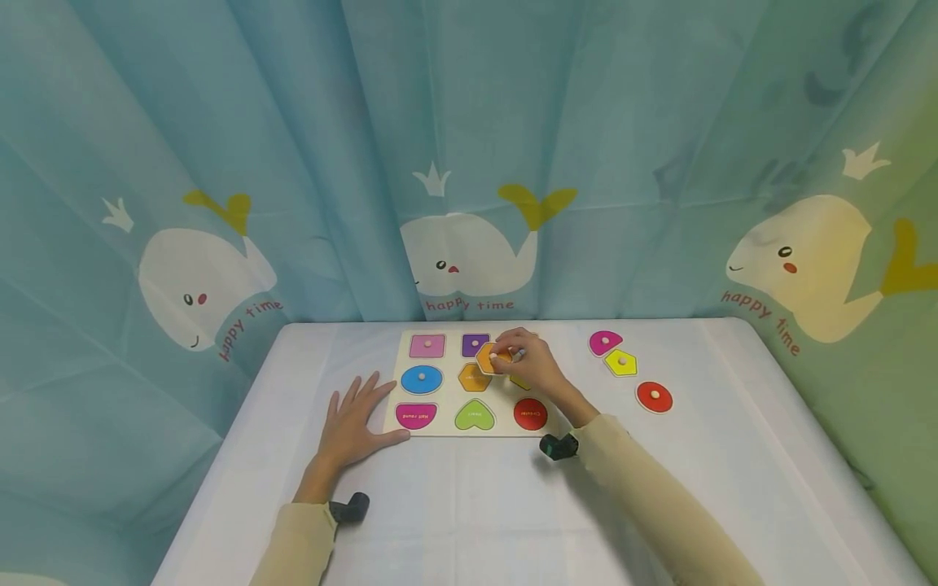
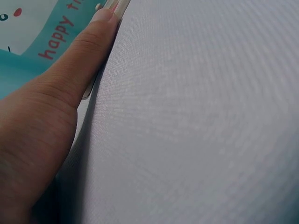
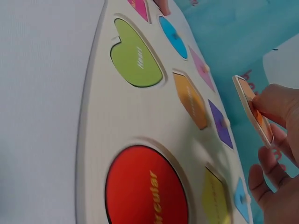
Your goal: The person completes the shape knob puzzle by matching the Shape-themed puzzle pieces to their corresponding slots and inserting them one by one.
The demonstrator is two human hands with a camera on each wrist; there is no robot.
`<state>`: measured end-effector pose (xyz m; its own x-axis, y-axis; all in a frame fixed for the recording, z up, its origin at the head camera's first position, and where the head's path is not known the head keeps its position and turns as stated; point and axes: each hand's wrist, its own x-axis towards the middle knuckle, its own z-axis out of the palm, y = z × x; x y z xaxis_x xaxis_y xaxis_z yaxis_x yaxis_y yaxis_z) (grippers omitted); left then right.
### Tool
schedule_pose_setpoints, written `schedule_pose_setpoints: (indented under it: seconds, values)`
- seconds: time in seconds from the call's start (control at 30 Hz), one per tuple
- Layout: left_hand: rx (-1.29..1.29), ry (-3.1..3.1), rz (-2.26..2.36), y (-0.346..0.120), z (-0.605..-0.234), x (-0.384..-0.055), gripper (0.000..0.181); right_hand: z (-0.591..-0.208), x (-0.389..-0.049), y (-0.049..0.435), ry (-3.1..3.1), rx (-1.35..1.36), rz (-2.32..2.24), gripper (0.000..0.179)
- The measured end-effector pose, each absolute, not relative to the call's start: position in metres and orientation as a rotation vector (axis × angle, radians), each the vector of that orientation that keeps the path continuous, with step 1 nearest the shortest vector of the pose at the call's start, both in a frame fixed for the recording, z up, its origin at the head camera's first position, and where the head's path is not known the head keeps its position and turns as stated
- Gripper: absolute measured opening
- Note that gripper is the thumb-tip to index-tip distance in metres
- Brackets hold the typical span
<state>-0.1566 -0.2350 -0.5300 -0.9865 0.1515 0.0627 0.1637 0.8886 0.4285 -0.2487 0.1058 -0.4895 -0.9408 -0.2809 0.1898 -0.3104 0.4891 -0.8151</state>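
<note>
My right hand (image 1: 533,364) pinches an orange hexagon piece (image 3: 254,109) by its small knob, raised above the shape puzzle board (image 1: 443,429). Below and beside it lies the orange hexagon recess (image 1: 472,379) in the middle of the board. With fingers spread, my left hand (image 1: 353,425) rests at the board's left edge, and its thumb (image 2: 96,35) touches the near corner. Knobbed pieces sit in the board: a pink square (image 1: 427,347), a purple piece (image 1: 472,343) and a blue oval (image 1: 421,381). Half-round, green heart (image 3: 140,60) and red circle (image 3: 145,186) recesses show printed words.
To the right of the board lie a magenta half-round piece (image 1: 605,342), a yellow pentagon piece (image 1: 621,364) and a red round piece (image 1: 655,396). A white cloth covers the table (image 1: 454,521). Behind it hangs a blue curtain (image 1: 469,106) with whale prints.
</note>
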Motion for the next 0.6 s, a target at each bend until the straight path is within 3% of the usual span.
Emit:
schedule_pose_setpoints:
  seconds: [0.6]
  values:
    - [-0.252,-3.030,-0.679,-0.236,-0.531,-0.157,0.093,-0.511,-0.249,0.078,-2.707,0.559,1.461,0.007]
